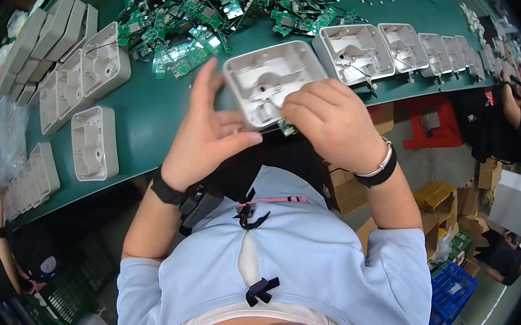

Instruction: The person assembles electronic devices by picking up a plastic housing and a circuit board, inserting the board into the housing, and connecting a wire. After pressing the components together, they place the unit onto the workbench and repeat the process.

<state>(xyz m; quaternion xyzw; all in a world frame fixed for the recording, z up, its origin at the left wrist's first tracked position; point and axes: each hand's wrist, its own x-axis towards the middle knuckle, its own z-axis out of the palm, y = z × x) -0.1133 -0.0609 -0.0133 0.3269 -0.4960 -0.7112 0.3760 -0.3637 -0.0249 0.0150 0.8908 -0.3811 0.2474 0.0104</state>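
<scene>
A light grey plastic housing point(275, 79), its open side facing me, is tilted at the near edge of the green table. Beside its left wall is my left hand point(204, 129), fingers spread and thumb stretched out; some fingers are partly hidden by the housing. My right hand point(333, 122) is closed at the housing's near right corner, fingertips curled together over the wall. From under those fingers a small green circuit board point(287, 128) sticks out, and it appears pinched there. Slight blur softens the housing's left side.
Loose green circuit boards point(194, 9) with black wires are heaped at the back. A row of housings point(356, 52) runs right, small boards hanging from some. More housings point(95, 143) and stacks point(66, 28) stand left. A red stool point(433, 123) and cardboard boxes point(345, 189) are below the table.
</scene>
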